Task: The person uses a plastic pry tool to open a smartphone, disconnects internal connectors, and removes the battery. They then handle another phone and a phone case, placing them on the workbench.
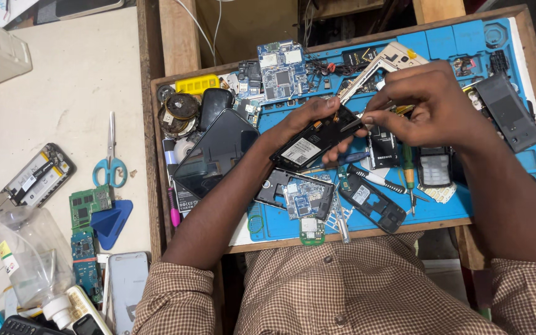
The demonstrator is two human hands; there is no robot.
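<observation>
Head view, cluttered blue mat (pixel 516 164), left hand (pixel 308 121) grasping opened phone (pixel 314 144), right hand (pixel 426 102) pinching thin tool (pixel 367 111).

A phone-repair workbench: blue work mat (pixel 516 161) strewn with circuit boards (pixel 282 71), opened handsets (pixel 372 201), screwdrivers (pixel 409 170), scissors (pixel 110 162).

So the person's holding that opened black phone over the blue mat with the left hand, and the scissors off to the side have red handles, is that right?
Not quite. The scissors have blue handles, not red, as the head view shows. The rest holds: the left hand holds the opened black phone over the blue mat.
</observation>
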